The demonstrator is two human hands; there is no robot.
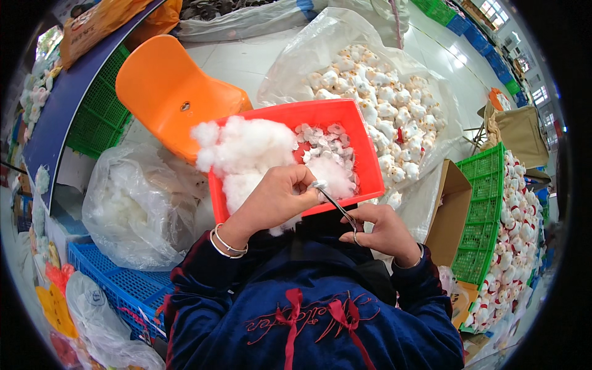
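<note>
Over the near edge of a red plastic tub (370, 168), my left hand (271, 196) pinches a small grey-white fabric piece (318, 184) between thumb and fingers. My right hand (387, 235) is closed around the looped handles of slim metal forceps (338, 206). Their tip meets the piece at my left fingertips; whether it is inside cannot be made out. White fluffy stuffing (253, 145) fills the tub's left side and spills over its rim. Several similar small fabric pieces (327, 145) lie at its right, above a separate tuft of stuffing (333, 177).
An orange chair (179, 98) stands behind the tub at left. Beyond it lies a clear bag of small white plush pieces (394, 105). A green crate (484, 209) and cardboard box (449, 216) are at right; a bag of stuffing (139, 206) and blue crate (123, 283) at left.
</note>
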